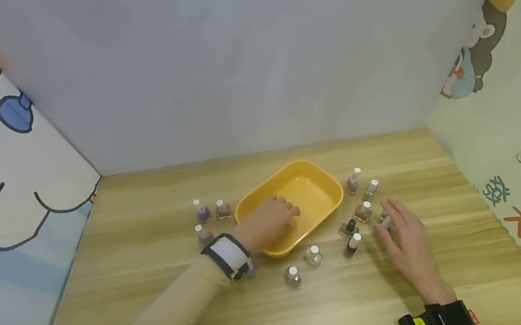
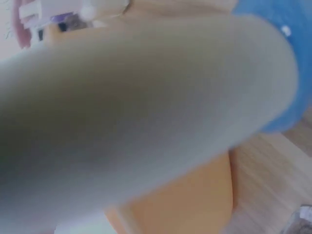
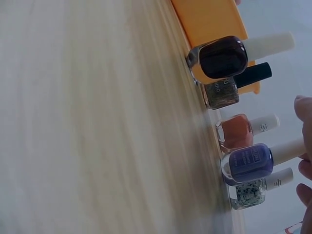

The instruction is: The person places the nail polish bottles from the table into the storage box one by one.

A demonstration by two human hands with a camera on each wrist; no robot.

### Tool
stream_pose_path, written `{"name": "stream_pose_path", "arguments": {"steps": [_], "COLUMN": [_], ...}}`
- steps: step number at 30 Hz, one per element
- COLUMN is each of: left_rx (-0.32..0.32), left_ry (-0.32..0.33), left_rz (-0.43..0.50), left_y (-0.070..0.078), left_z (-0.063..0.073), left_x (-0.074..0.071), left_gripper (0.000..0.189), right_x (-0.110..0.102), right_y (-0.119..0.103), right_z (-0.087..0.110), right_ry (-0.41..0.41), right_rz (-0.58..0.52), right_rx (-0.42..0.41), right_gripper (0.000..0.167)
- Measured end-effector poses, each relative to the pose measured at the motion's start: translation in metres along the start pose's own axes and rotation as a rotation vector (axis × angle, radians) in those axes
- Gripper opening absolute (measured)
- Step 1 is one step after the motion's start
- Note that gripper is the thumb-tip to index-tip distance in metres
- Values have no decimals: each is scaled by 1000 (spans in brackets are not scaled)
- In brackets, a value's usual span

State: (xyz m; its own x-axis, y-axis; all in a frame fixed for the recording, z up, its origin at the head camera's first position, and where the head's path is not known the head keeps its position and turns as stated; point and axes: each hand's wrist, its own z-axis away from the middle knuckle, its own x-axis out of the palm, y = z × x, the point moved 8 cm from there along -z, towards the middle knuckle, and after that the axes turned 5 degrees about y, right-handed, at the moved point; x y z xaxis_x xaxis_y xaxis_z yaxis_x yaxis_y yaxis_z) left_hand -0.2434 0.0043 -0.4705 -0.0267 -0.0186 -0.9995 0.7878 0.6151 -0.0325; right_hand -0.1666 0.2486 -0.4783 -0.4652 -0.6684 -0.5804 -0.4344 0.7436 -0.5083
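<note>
Over the yellow tray [image 1: 314, 211], my left hand [image 1: 270, 221] reaches in with bent fingers. Its fingertips are hidden, so I cannot tell whether it holds anything. A blue nail polish bottle [image 2: 292, 73] with a pale cap stands close to the left wrist camera and blocks much of that view. My right hand [image 1: 409, 244] is at the right, thumb and fingers parted around the cap of a nail polish bottle [image 1: 385, 219]. In the right wrist view, fingertips [image 3: 303, 108] are beside the white cap of a purple-blue nail polish bottle [image 3: 247, 163].
Right of the tray stand a black-capped bottle [image 1: 348, 228], a dark bottle [image 1: 352, 247], a reddish-brown one [image 1: 362, 213] and others. Two bottles, one clear [image 1: 313, 257], stand in front. A purple bottle [image 1: 203, 214] and others stand left. Printed walls flank the wooden table [image 1: 162, 196].
</note>
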Motion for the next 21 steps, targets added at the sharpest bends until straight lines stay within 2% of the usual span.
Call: {"name": "stream_pose_path", "arguments": {"steps": [5,12,14,21], "left_rx": [-66,-118,-132,-166], "left_ry": [-18,-5,26,202], "left_rz": [88,169,171,205], "left_y": [-11,-20,-23,-37], "left_z": [-4,2,5,20], "left_x": [-12,-20,-23,-39], "left_gripper": [30,32,30,27], "right_x": [-4,-5,-4,-3], "right_y": [-1,-6,-6,-10], "right_z": [-2,0,1,2], "right_ry": [34,69,64,51], "right_rz": [10,17,27,48], "right_rx": [-24,-69,-59,-48], "right_gripper": [55,53,52,48]}}
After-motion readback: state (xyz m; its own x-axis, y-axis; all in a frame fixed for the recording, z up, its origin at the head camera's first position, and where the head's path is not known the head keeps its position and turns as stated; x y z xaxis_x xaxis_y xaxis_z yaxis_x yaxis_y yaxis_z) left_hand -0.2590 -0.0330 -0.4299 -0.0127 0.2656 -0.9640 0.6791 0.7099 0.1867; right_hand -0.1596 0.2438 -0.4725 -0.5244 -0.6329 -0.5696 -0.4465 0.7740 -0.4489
